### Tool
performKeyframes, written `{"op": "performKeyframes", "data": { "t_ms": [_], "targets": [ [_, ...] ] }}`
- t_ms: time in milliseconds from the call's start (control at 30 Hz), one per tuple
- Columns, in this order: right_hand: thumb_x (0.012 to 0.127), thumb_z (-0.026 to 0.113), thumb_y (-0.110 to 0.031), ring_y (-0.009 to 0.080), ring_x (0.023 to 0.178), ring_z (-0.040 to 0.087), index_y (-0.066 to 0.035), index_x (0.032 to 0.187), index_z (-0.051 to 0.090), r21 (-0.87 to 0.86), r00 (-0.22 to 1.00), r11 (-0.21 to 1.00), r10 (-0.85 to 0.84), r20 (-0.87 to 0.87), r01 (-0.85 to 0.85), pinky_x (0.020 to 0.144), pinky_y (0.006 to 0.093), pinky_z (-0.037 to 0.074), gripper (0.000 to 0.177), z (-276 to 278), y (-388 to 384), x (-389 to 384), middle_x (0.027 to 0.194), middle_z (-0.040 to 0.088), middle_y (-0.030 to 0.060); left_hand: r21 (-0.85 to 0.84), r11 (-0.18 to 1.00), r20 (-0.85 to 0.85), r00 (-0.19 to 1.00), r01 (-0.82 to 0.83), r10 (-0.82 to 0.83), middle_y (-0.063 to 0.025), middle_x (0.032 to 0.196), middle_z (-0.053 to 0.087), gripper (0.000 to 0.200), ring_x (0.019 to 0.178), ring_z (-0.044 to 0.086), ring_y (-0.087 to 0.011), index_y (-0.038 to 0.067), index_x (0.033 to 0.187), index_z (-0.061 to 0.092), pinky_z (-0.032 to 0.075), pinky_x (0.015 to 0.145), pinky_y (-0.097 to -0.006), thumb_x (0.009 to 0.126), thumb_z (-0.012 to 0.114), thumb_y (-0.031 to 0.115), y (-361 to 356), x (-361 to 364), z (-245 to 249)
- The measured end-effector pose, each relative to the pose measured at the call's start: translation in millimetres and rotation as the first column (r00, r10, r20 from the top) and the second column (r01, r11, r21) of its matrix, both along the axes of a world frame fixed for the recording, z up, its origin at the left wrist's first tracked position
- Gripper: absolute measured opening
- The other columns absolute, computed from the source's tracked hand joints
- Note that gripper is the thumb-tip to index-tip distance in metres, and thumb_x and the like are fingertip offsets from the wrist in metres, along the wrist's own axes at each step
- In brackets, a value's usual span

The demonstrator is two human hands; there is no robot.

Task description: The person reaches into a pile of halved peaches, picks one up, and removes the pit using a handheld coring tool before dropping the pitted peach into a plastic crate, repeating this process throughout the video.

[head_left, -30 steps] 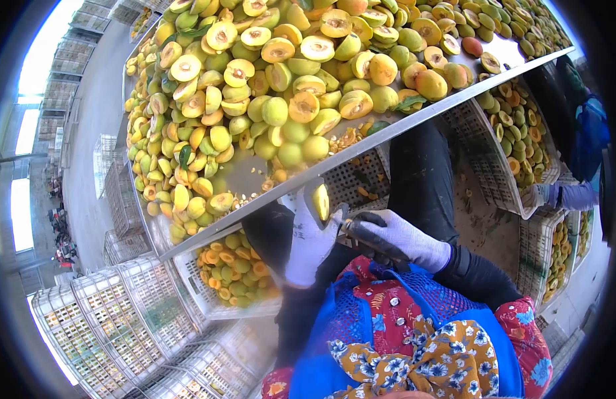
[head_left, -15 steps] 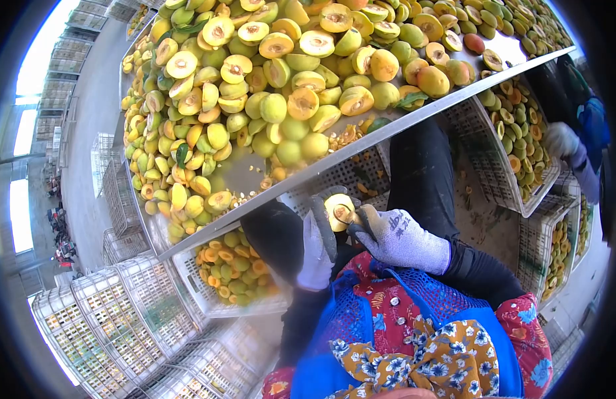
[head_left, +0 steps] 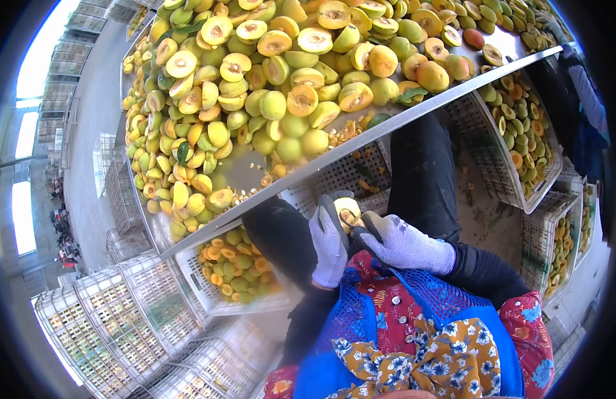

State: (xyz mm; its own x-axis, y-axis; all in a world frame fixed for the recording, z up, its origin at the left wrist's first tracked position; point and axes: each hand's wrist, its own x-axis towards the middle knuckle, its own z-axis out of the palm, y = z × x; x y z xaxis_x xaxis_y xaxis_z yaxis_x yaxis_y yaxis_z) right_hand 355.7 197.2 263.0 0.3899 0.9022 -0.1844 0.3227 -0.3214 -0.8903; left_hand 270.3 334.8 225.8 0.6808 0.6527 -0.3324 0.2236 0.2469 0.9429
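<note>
My left hand point(head_left: 330, 239), in a grey-and-lilac glove, is closed around a pale yellow apricot half point(head_left: 346, 205) above my lap, its cut face up. My right hand point(head_left: 408, 245), gloved alike, is closed and presses in from the right side. At its fingertips a small looped pitting tool point(head_left: 350, 218) lies against the centre of the cut face. My right fingers hide most of the tool's handle. Beyond both hands, a metal-edged table point(head_left: 361, 141) bears a heap of halved and whole apricots point(head_left: 268, 86).
A crate of apricot halves point(head_left: 238, 269) sits at lower left, beside stacked white crates point(head_left: 122, 319). More filled crates point(head_left: 521, 136) stand on the right. A perforated crate point(head_left: 334, 186) lies under the table edge. A co-worker's sleeve point(head_left: 587, 93) shows at far right.
Both my hands have shifted slightly right with the apricot half, which is now tilted differently. The co-worker's gloved hand has moved from the right crate up towards the table.
</note>
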Motion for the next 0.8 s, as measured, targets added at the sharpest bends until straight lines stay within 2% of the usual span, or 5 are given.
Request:
{"op": "performKeyframes", "data": {
  "t_ms": [267,367,467,600,800],
  "targets": [
    [0.099,0.053,-0.026,0.0384,0.056,0.062,0.005,0.098,0.050,-0.039,0.995,0.994,-0.097,0.033,0.098,0.049,0.0472,0.047,0.032,-5.0,1.7,-10.3,0.063,0.059,0.0215,0.145,0.989,-0.032,0.999,0.000,0.005,-0.0097,0.089,0.067,0.043,0.077,0.063,-0.0157,-0.001,0.104,0.065,0.052,0.071,-0.0298,0.108,0.036,0.031,-4.3,1.0,5.6],
    [0.102,0.050,-0.033,0.0262,0.048,0.058,0.000,0.094,0.054,0.134,0.889,0.978,-0.086,-0.449,0.163,0.043,0.0363,0.043,0.035,-7.1,5.9,-4.9,0.060,0.057,0.0137,0.336,0.942,-0.015,1.000,0.012,-0.007,-0.0097,0.090,0.067,0.042,0.078,0.063,-0.0162,-0.002,0.105,0.064,0.052,0.072,-0.0304,0.107,0.036,0.030,-6.6,-1.2,5.6],
    [0.104,0.046,-0.039,0.0119,0.042,0.048,-0.005,0.093,0.058,-0.115,0.241,0.992,-0.122,-0.963,0.044,0.039,0.0245,0.036,0.038,10.5,-0.4,11.1,0.060,0.052,0.0047,0.335,0.942,0.045,0.998,0.027,-0.044,-0.0103,0.091,0.067,0.043,0.079,0.064,-0.0176,-0.003,0.107,0.063,0.052,0.073,-0.0311,0.107,0.036,0.031,-6.5,1.1,13.9],
    [0.104,0.045,-0.040,0.0054,0.038,0.037,0.000,0.104,0.054,-0.002,-0.738,0.997,0.057,-0.672,0.078,0.033,0.0199,0.027,0.041,-27.1,-5.5,8.1,0.058,0.045,0.0006,0.043,0.990,0.205,0.969,0.132,-0.138,-0.0119,0.096,0.068,0.048,0.085,0.065,-0.0192,-0.005,0.110,0.061,0.051,0.079,-0.0310,0.107,0.034,0.035,2.5,-2.4,3.7],
    [0.105,0.042,-0.037,0.0049,0.041,0.039,0.002,0.106,0.052,-0.144,-0.703,0.980,-0.008,-0.711,0.135,0.036,0.0197,0.032,0.040,-30.1,-5.6,3.3,0.061,0.048,0.0024,0.268,0.924,0.178,0.928,0.274,-0.327,-0.0111,0.099,0.068,0.049,0.091,0.065,-0.0193,-0.005,0.110,0.062,0.050,0.083,-0.0318,0.105,0.038,0.037,23.9,-2.3,21.6]
  ]
}}
